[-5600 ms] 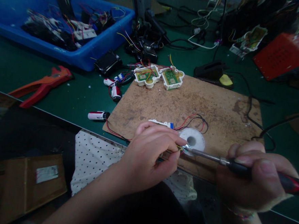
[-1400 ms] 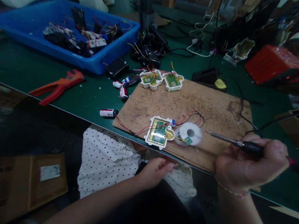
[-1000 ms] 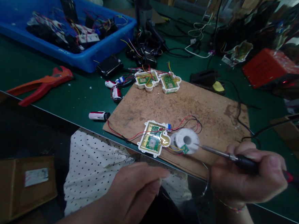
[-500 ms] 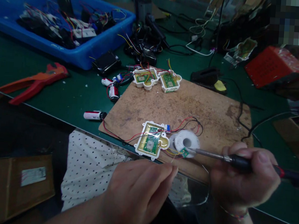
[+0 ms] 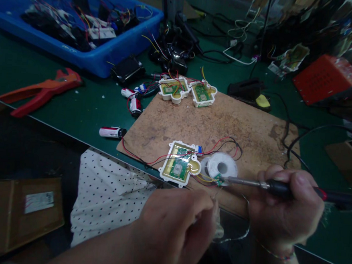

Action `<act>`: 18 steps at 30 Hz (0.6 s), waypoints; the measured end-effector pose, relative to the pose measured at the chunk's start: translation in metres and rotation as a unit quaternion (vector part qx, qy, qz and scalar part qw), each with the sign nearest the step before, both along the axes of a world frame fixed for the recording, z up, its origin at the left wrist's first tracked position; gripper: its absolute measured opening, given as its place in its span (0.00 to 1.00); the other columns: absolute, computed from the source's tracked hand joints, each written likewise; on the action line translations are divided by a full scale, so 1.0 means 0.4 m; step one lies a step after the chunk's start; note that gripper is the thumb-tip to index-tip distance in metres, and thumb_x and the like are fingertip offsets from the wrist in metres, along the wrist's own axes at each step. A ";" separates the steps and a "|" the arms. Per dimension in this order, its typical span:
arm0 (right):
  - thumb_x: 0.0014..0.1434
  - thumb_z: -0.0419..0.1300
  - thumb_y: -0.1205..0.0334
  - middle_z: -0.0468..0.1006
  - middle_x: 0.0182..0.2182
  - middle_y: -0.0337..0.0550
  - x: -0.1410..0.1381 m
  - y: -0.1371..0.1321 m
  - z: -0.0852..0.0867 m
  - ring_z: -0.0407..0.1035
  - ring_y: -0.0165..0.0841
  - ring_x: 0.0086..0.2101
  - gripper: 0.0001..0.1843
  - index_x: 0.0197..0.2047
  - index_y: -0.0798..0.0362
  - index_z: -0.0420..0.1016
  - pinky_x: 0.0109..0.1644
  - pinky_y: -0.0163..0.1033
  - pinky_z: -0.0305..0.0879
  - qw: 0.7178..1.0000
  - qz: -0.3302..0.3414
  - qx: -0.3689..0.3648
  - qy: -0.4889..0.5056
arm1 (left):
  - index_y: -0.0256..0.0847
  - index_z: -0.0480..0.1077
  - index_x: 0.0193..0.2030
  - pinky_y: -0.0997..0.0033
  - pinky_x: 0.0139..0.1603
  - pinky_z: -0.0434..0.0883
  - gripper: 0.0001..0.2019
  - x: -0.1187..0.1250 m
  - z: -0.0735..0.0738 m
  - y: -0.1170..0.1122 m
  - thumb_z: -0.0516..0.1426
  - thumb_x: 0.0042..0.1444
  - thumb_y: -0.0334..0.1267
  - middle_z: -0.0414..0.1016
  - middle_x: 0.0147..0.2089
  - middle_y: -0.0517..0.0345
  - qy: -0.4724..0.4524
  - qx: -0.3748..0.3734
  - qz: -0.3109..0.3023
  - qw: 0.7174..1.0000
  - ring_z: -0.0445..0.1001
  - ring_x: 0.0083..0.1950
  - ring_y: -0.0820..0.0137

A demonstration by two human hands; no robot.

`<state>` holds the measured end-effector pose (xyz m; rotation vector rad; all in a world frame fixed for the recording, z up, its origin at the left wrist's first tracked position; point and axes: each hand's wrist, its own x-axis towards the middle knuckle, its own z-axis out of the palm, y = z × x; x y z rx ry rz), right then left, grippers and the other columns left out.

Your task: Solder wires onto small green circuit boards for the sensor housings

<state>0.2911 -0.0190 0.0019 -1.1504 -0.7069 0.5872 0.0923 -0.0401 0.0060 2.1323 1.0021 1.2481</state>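
My right hand (image 5: 288, 208) is wrapped round the handle of a soldering iron (image 5: 245, 182). The iron's tip meets a small green circuit board (image 5: 219, 179) at the front edge of a white solder spool (image 5: 224, 166). Just below, my left hand (image 5: 178, 224) is closed in a pinch on thin solder wire (image 5: 247, 229), which loops below the board edge; its fingertips are partly hidden. Left of the spool lies a white housing (image 5: 164, 173) with a green board inside, joined to the small board by thin wires. Red and black leads run from it to a cylindrical battery (image 5: 111, 132).
Everything rests on a brown work board (image 5: 170, 123) over a green table. Two more housings (image 5: 202, 94) stand at its back edge. Around it are orange-red cutters (image 5: 46, 90), a blue bin (image 5: 105, 60) of wired parts, a black stand with yellow sponge (image 5: 262, 101) and a red box (image 5: 327, 80).
My left hand has moved slightly right and turned. The iron's tip has shifted a little down onto the small board. The whole view has shifted slightly.
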 end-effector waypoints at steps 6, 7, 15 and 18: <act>0.54 0.60 0.61 0.62 0.18 0.30 0.004 -0.002 -0.003 0.50 0.22 0.15 0.10 0.23 0.52 0.69 0.18 0.35 0.44 1.000 0.013 0.015 -0.009 | 0.40 0.64 0.41 0.79 0.26 0.66 0.10 0.018 -0.005 0.004 0.60 0.59 0.24 0.72 0.26 0.70 -0.033 -0.039 0.017 0.999 0.71 0.22 0.81; 0.54 0.61 0.61 0.62 0.18 0.30 0.005 -0.003 -0.003 0.50 0.22 0.15 0.10 0.23 0.52 0.69 0.18 0.36 0.44 1.000 0.018 0.012 -0.005 | 0.40 0.64 0.41 0.79 0.26 0.66 0.10 0.020 -0.004 0.005 0.60 0.59 0.24 0.72 0.26 0.70 -0.034 -0.044 0.021 0.998 0.71 0.22 0.82; 0.53 0.61 0.60 0.60 0.14 0.30 0.009 -0.002 -0.006 0.49 0.24 0.15 0.11 0.21 0.51 0.70 0.19 0.36 0.47 1.000 0.017 0.011 -0.005 | 0.42 0.62 0.41 0.80 0.23 0.64 0.12 0.024 -0.007 0.007 0.60 0.58 0.24 0.71 0.26 0.70 -0.034 -0.070 0.008 0.997 0.70 0.21 0.82; 0.53 0.61 0.59 0.61 0.14 0.31 0.011 0.000 -0.006 0.49 0.25 0.14 0.11 0.20 0.51 0.70 0.18 0.36 0.47 1.000 0.018 0.007 -0.005 | 0.42 0.62 0.41 0.80 0.23 0.64 0.12 0.025 -0.010 0.006 0.60 0.58 0.24 0.71 0.27 0.70 -0.042 -0.077 0.010 0.996 0.70 0.21 0.82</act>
